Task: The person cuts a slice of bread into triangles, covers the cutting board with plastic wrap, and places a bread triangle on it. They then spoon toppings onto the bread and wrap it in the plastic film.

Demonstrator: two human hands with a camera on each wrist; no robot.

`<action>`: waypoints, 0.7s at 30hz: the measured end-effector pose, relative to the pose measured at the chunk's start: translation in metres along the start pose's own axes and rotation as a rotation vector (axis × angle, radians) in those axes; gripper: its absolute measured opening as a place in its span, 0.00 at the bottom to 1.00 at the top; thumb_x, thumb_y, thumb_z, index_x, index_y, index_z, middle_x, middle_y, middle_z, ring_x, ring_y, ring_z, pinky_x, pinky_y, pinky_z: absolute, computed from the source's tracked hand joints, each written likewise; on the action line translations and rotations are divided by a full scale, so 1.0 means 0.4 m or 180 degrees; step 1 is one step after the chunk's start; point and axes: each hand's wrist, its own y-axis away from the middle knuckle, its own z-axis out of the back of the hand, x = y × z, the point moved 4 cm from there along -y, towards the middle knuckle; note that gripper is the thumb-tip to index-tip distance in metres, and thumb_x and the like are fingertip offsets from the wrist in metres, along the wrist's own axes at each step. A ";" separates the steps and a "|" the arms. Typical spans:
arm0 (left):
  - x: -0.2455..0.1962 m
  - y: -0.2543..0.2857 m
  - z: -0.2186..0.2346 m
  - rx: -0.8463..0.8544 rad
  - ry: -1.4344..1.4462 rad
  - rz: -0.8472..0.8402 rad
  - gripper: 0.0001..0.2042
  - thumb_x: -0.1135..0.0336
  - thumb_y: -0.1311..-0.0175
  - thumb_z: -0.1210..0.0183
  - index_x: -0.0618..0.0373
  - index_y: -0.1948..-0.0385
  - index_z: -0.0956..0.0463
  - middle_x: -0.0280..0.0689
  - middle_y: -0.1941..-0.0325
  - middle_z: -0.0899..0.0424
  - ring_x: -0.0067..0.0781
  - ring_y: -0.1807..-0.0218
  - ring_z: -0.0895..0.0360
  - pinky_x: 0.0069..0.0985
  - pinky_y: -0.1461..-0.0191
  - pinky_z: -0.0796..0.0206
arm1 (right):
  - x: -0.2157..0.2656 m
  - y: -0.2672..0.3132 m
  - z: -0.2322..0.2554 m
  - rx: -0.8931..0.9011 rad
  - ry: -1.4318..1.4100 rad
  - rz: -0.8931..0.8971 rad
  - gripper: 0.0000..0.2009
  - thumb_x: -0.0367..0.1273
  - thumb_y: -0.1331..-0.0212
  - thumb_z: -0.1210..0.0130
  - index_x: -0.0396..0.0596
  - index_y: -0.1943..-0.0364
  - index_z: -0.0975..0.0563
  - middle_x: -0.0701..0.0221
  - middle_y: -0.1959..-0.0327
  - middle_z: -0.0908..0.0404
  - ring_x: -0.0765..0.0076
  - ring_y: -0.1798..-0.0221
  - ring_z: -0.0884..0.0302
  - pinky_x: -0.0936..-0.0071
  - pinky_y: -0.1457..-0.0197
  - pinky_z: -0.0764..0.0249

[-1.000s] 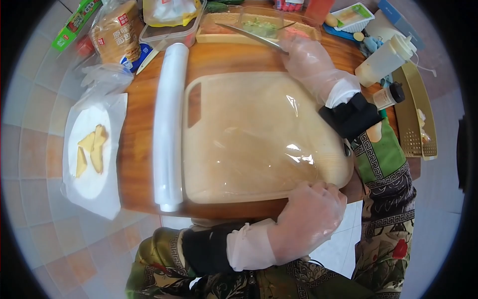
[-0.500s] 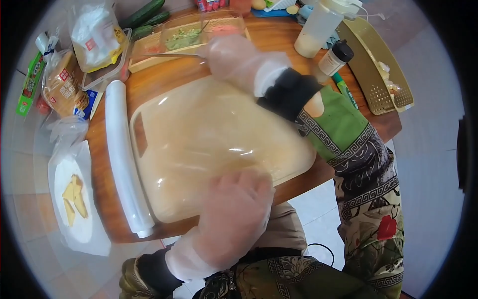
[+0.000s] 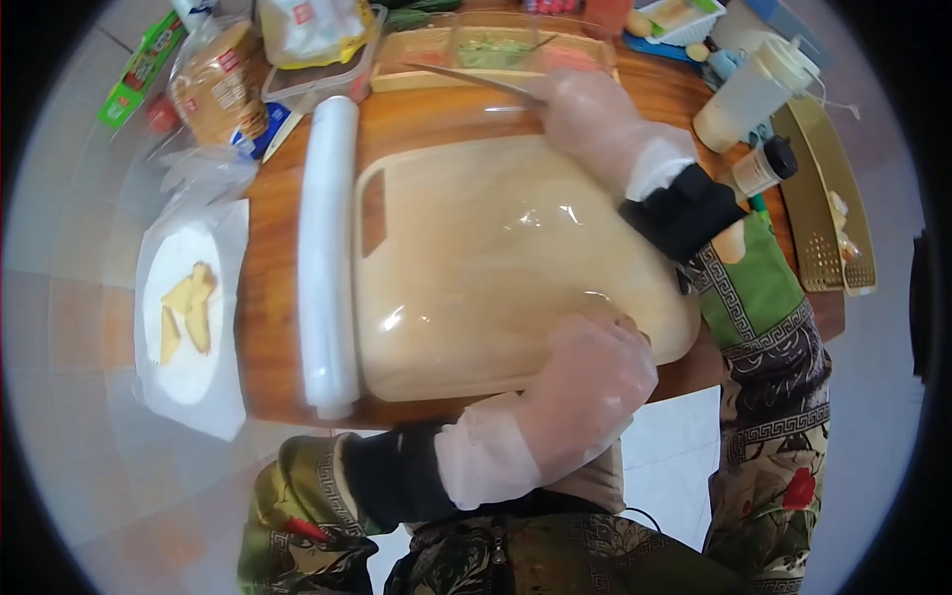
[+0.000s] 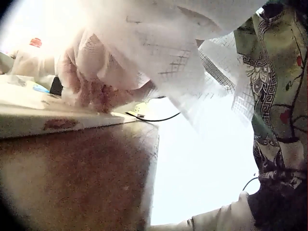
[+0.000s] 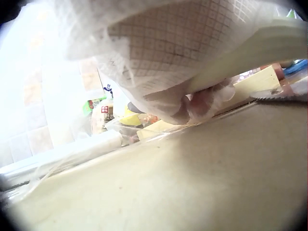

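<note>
A pale cutting board [image 3: 684, 342] lies on the wooden table, with clear plastic wrap [image 3: 476, 253] spread across it and shining in places. At the board's near edge, toward its right, my gloved left hand [image 3: 585, 387] curls its fingers down and pinches the wrap. In the left wrist view those curled fingers [image 4: 91, 91] are low at the board's edge. Beyond the far edge, my gloved right hand [image 3: 600, 124] grips a long knife [image 3: 466, 79], its blade pointing left. The right wrist view shows a serrated blade [image 5: 284, 98]; the handle is hidden inside the hand.
Along the board's left side lies the plastic wrap roll [image 3: 329, 258]. Bread pieces [image 3: 188, 307] rest on white paper [image 3: 183, 382] further left. Behind stand bagged bread [image 3: 220, 89] and a divided tray [image 3: 397, 81] of chopped food. A squeeze bottle [image 3: 744, 104], jar [image 3: 762, 167] and basket [image 3: 821, 263] are right.
The head view swung right, then back. My left hand has shifted from just below the board's near edge to over it. The right hand still grips the knife beyond the far edge.
</note>
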 end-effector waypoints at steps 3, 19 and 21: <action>0.001 -0.006 -0.016 0.0020 0.0114 0.0181 0.06 0.67 0.51 0.42 0.56 0.73 0.23 0.35 0.75 0.23 0.32 0.70 0.23 0.30 0.73 0.36 | -0.001 0.002 0.002 -0.0176 -0.0011 -0.0027 0.11 0.30 0.39 0.49 0.51 0.56 0.16 0.55 0.62 0.15 0.43 0.58 0.18 0.51 0.53 0.23; 0.018 -0.030 0.001 -0.0401 0.1116 0.0651 0.07 0.69 0.53 0.40 0.58 0.72 0.24 0.39 0.72 0.21 0.34 0.67 0.20 0.32 0.72 0.31 | -0.023 -0.003 -0.003 -0.0259 0.0230 0.0009 0.10 0.36 0.36 0.44 0.48 0.57 0.17 0.52 0.62 0.17 0.42 0.59 0.18 0.51 0.54 0.23; 0.017 -0.026 -0.009 -0.0313 0.1252 0.0638 0.07 0.69 0.53 0.39 0.58 0.71 0.24 0.39 0.72 0.21 0.35 0.66 0.20 0.32 0.71 0.31 | -0.020 0.001 -0.005 -0.0250 0.0315 0.0002 0.09 0.36 0.36 0.44 0.48 0.59 0.17 0.53 0.63 0.17 0.42 0.60 0.18 0.51 0.56 0.23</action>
